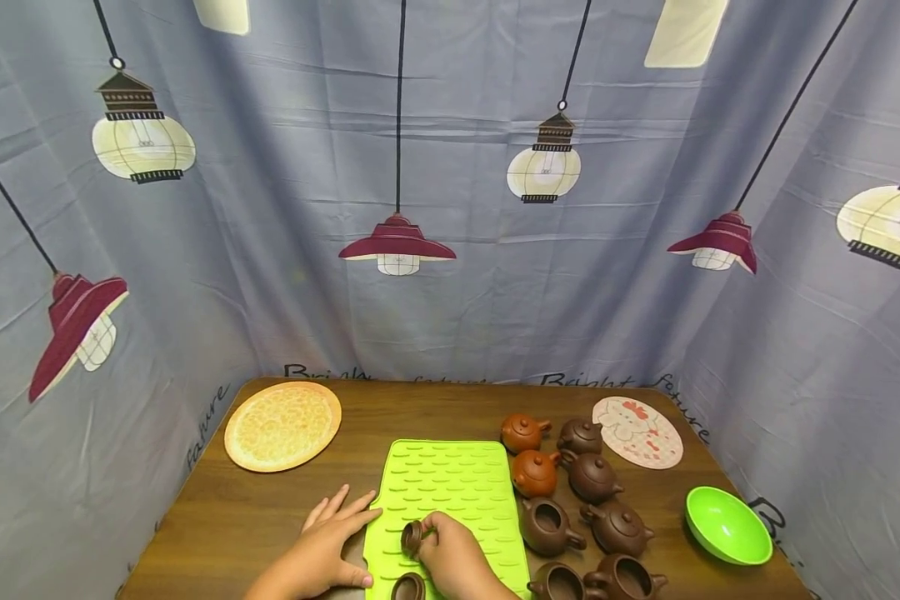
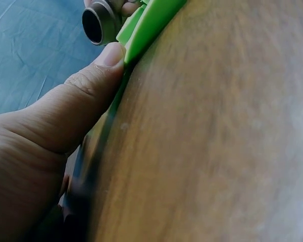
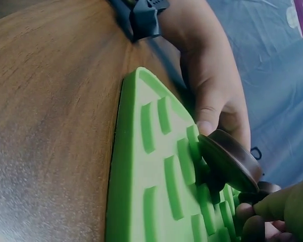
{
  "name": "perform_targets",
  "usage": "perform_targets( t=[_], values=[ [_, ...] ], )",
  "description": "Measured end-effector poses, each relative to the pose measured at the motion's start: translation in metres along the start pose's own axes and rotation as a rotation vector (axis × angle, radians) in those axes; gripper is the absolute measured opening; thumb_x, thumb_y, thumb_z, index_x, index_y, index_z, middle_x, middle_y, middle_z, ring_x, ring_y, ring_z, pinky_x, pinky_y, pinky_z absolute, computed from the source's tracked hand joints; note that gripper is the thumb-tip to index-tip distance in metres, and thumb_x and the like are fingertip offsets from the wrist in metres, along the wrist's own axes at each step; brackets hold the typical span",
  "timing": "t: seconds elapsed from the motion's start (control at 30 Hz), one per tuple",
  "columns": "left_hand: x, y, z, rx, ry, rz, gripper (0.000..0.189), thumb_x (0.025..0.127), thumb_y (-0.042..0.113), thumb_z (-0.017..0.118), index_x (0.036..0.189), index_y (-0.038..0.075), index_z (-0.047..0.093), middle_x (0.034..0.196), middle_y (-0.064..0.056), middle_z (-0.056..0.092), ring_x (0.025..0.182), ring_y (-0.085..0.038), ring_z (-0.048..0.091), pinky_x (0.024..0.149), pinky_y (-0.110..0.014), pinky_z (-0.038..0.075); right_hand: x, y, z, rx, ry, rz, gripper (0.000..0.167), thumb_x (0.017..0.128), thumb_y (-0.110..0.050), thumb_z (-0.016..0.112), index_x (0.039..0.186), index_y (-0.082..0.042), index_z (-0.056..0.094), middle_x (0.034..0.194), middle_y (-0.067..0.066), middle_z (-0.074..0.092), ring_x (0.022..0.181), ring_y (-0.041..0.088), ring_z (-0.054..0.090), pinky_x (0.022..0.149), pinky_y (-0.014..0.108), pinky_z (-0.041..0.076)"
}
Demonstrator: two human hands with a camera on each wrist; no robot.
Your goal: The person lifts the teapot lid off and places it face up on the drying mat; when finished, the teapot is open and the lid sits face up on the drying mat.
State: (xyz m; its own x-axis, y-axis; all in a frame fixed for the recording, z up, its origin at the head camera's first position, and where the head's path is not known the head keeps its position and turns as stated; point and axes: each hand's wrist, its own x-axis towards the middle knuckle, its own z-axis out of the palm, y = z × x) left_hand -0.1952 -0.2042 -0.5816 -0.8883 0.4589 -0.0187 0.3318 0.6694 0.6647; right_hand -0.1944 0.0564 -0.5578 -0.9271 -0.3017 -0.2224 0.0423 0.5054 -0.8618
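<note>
A small dark brown teacup (image 1: 411,539) is pinched between the fingers and thumb of my right hand (image 1: 457,557), tilted with its mouth to the left, over the bright green ridged mat (image 1: 450,467). Closer to me on the mat sits a second brown cup (image 1: 408,588), also seen as a dark tilted rim (image 3: 232,159) in the right wrist view. My left hand (image 1: 318,546) lies spread at the mat's left side, its fingertips on the edge. The left wrist view shows the thumb (image 2: 86,93) against the mat's rim.
Right of the mat stand several clay teapots: orange lidded ones (image 1: 535,473), dark lidded ones (image 1: 594,477) and dark lidless ones (image 1: 547,527). Farther right are a green bowl (image 1: 729,527) and a pink patterned round mat (image 1: 637,432). A yellow round mat (image 1: 283,426) lies back left.
</note>
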Motion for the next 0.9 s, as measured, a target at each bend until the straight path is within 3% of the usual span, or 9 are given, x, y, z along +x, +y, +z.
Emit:
perform_targets(
  t=[0.17,0.47,0.73,0.9],
  values=[
    [0.0020,-0.0020,0.0029,-0.031,-0.004,0.002,0.104,0.067,0.061,0.085,0.155,0.015,0.052,0.170,-0.012,0.035,0.157,-0.058,0.008,0.115,-0.080,0.000,-0.0018,0.0012,-0.0016,-0.019,0.014,-0.003,0.006,0.099,-0.014,0.071,0.098,-0.012,0.066,0.080,0.000,0.060,0.069,0.020,0.056,0.063,0.034,0.045],
    [0.0021,-0.0026,0.0017,-0.014,0.011,0.010,0.103,0.067,0.063,0.084,0.155,0.019,0.053,0.170,-0.009,0.036,0.157,-0.055,0.010,0.116,-0.078,0.001,-0.0038,0.0035,-0.0033,-0.085,0.060,-0.021,0.015,0.097,-0.016,0.074,0.089,-0.013,0.062,0.072,0.001,0.056,0.061,0.018,0.051,0.056,0.032,0.041],
    [-0.0005,0.0032,0.0012,-0.022,0.011,-0.002,0.104,0.066,0.061,0.085,0.153,0.013,0.053,0.170,-0.012,0.034,0.157,-0.058,0.008,0.116,-0.080,0.000,-0.0031,0.0051,-0.0025,-0.098,0.133,0.050,0.019,0.092,-0.008,0.075,0.106,-0.009,0.063,0.073,0.003,0.059,0.062,0.021,0.054,0.058,0.037,0.043],
    [-0.0003,0.0036,0.0017,-0.020,0.016,-0.006,0.104,0.066,0.060,0.085,0.154,0.013,0.053,0.170,-0.012,0.034,0.157,-0.058,0.008,0.115,-0.081,0.001,-0.0066,0.0068,-0.0083,-0.021,0.125,0.047,0.028,0.092,-0.005,0.068,0.119,-0.006,0.060,0.075,0.005,0.060,0.061,0.023,0.054,0.058,0.038,0.042]
  ],
)
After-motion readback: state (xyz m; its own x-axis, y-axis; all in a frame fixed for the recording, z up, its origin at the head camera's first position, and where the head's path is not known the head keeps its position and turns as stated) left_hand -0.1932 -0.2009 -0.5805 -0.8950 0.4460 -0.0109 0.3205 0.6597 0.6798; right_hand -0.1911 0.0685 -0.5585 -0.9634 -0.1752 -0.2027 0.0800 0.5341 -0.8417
